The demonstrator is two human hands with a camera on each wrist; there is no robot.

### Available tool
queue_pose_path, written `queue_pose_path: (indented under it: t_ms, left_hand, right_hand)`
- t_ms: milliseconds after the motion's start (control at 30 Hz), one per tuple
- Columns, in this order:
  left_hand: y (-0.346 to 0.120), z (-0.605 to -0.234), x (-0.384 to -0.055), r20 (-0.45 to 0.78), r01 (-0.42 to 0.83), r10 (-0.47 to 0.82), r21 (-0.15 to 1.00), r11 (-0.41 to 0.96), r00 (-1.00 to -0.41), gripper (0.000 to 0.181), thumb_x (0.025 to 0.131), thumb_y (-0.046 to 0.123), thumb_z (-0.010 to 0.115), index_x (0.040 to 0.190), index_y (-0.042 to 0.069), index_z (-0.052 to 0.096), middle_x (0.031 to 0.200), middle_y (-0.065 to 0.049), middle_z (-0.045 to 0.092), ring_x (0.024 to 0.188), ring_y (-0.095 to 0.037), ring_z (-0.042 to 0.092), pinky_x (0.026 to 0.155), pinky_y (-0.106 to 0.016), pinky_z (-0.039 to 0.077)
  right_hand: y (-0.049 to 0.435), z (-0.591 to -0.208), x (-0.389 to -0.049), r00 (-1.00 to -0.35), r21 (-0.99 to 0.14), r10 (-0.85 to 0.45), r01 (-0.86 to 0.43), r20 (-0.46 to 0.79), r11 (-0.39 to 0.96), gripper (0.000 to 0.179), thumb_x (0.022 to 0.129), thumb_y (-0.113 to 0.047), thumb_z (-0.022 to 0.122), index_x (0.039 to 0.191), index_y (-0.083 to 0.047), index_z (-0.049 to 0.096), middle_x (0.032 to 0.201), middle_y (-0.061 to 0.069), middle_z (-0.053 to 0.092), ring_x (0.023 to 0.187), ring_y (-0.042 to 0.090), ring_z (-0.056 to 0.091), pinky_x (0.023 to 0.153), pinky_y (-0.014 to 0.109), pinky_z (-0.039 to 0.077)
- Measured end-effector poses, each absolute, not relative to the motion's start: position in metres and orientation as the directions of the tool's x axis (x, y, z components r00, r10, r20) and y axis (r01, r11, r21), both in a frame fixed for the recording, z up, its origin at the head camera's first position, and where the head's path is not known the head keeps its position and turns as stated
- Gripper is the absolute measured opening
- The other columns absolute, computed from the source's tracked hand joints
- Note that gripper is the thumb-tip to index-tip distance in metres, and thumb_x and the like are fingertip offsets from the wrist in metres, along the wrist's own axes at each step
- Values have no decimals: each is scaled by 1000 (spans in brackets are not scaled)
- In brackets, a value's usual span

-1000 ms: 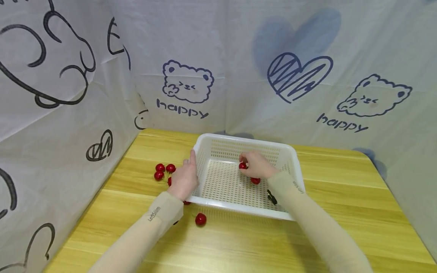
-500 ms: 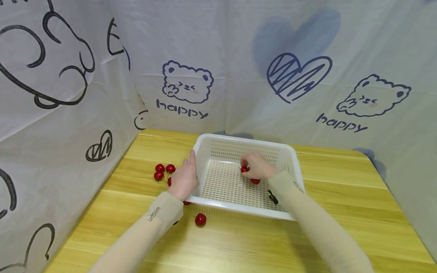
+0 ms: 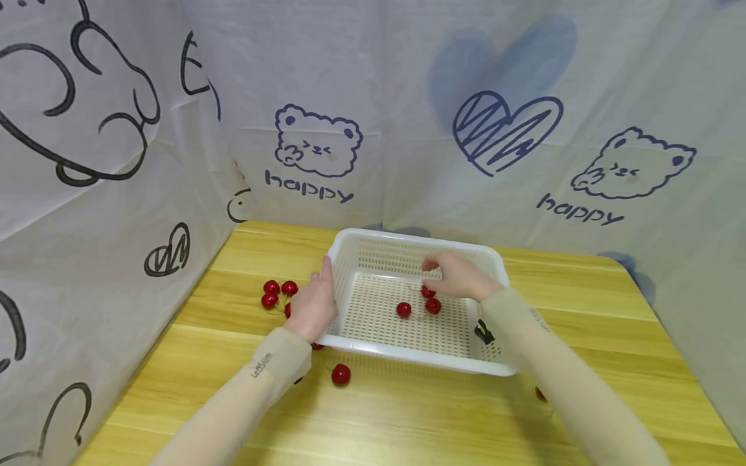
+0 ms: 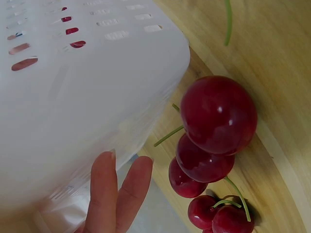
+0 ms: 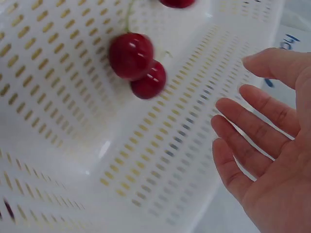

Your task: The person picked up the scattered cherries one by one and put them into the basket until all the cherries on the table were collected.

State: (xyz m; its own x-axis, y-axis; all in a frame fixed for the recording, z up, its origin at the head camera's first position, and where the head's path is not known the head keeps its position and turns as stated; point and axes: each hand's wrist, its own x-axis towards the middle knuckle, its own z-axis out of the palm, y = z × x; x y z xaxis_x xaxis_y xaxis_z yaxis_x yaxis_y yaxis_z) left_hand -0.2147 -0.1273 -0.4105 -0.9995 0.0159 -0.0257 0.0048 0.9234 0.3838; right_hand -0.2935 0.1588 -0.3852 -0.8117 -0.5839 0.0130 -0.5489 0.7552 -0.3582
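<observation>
A white perforated plastic basket [image 3: 402, 351] stands on the wooden table. Inside it are three red cherries: one cherry [image 3: 403, 310] lies apart, another cherry [image 3: 433, 305] sits close to a third cherry [image 3: 428, 291]. My right hand [image 3: 457, 275] hovers in the basket above these two, its fingers spread and holding nothing, as the right wrist view shows. At the basket's left side my left hand [image 3: 315, 305] rests against the outer wall; two straight fingers [image 4: 103, 194] show in the left wrist view. Its thumb is hidden.
Several stemmed cherries [image 3: 271, 287] lie on the table left of the basket, some partly behind my left hand. A single cherry [image 3: 340, 374] lies in front. A brownish-red round thing [image 3: 541, 394] is half hidden by the right sleeve. Printed white cloth [image 3: 408, 162] hangs behind.
My right hand has let go of a cherry in the basket and moved right and slightly up, its fingers opening. The left hand has stayed at the basket's side.
</observation>
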Motion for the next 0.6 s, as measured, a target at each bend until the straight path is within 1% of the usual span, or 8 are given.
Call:
queue_pose_path:
  t_ms: [167,267,467,600]
  left_hand:
    - [-128,-411,-215,-25,5,16,373,928,-1000,86,92,1,59,161,1,8,141,-31,52,54,-22,54,41,-28,45]
    - [-128,-412,-215,-24,6,16,372,928,-1000,85,92,1,59,161,1,8,139,-31,52,54,-22,54,41,-28,45]
    - [-128,-411,-215,-23,8,18,367,930,-1000,85,92,2,59,161,1,8,134,-30,55,55,-22,55,41,-28,45]
    - [-127,-411,-214,-27,8,20,374,927,-999,85,92,2,58,161,1,8,134,-30,54,55,-23,55,42,-28,46]
  right_hand:
    - [175,-368,-283,-818,-357,-567,-562,101,746,29,93,-17,67,115,2,68,115,18,73,113,37,67,100,52,53]
    - [188,-362,-277,-832,-366,-540,-546,129,753,28,93,-16,67,115,1,68,115,18,72,111,38,67,97,53,55]
    - [218,-359,-265,-848,-436,-507,-519,156,735,23,93,-9,66,112,4,67,112,22,71,108,40,67,93,54,56]
    - [240,-358,-253,-860,-460,-487,-498,153,735,22,94,-8,65,112,5,66,112,23,70,105,40,67,91,55,57]
